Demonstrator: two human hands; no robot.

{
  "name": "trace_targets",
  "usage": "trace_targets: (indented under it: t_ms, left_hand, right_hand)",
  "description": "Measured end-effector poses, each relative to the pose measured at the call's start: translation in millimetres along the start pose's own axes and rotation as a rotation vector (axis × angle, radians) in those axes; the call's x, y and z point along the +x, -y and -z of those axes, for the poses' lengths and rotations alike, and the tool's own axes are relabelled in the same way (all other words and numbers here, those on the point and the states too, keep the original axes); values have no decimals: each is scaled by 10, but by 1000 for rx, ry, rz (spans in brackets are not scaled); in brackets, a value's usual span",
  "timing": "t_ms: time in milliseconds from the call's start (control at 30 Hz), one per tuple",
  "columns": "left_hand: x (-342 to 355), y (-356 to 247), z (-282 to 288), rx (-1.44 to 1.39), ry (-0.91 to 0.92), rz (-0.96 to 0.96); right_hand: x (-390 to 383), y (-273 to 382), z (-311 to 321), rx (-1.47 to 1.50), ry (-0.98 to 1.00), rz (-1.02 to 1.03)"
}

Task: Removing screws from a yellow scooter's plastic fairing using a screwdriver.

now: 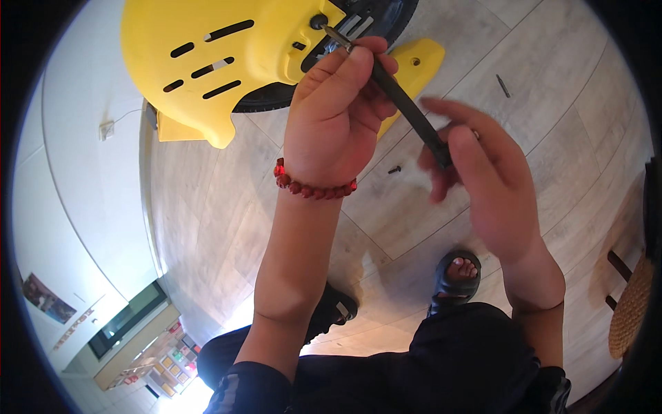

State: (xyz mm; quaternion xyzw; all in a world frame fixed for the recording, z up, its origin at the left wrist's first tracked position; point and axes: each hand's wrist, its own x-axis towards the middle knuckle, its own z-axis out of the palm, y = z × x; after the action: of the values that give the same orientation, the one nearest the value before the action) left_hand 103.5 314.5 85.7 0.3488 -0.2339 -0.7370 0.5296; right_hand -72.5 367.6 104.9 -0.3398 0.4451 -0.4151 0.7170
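In the head view, both arms come up from the bottom. The left arm reaches almost straight up, and its wrist wears a red bead bracelet (314, 190). The left hand (327, 124) is turned with the palm side showing. Its thumb and fingers are closed on the screwdriver (408, 107), high up, where the metal rod meets the dark handle. So this hand grips it.

The right arm comes up on the right side and bends in at the wrist. The right hand (500, 179) is at the low end of the handle, with its thumb on the near side and its fingers curled and spread around it. The fingers are blurry, so I cannot tell if they hold tight or just touch.

The screwdriver slants up to the left. Its tip is at a round black part (318, 21) on the big yellow plastic body (207, 52). I cannot tell if the tip is inside it. A small dark screw (394, 169) lies on the wood-look floor (386, 214), between the two arms.
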Motion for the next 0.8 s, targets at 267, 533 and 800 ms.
trace_targets:
  t_ms: [267,533,800]
  left_hand:
    - [91,27,81,-88,154,57]
    - [45,-3,-49,-1,-53,33]
    - [113,-7,73,-28,180,67]
  right_hand:
    - [-53,-47,30,-318,96,145]
    - [-50,37,23,-359,-11,270]
    - [-43,6,52,-141,-28,83]
